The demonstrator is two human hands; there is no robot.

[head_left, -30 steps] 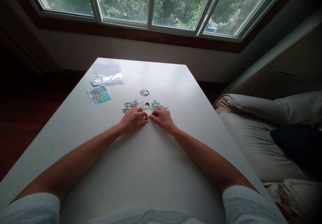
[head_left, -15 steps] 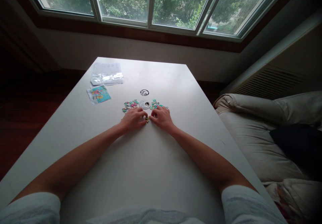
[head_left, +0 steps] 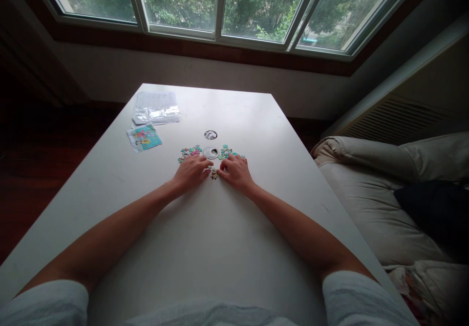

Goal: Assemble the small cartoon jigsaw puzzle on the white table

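A small joined cluster of jigsaw puzzle pieces (head_left: 214, 173) lies on the white table (head_left: 220, 248) between my hands. My left hand (head_left: 193, 172) rests just left of it, thumb and fingers apart, with no piece visible in them. My right hand (head_left: 235, 170) is at the cluster's right side, fingers curled and thumb tip at its edge; whether it pinches a piece is too small to make out. Loose puzzle pieces lie in a left pile (head_left: 189, 152) and a right pile (head_left: 226, 151), each partly hidden behind a hand. Between the piles sits a round clear lid-like disc (head_left: 210, 153).
A round metallic-looking tin (head_left: 210, 135) stands beyond the disc. Toward the far left lie a colourful picture sheet (head_left: 145, 137) and a clear plastic bag with paper (head_left: 157, 108). A beige sofa (head_left: 373, 204) adjoins the table's right side; a window (head_left: 220, 8) is ahead.
My left hand has drawn slightly left, away from the small cluster, and its fingers have parted, so more of the cluster shows. My right hand has barely moved.
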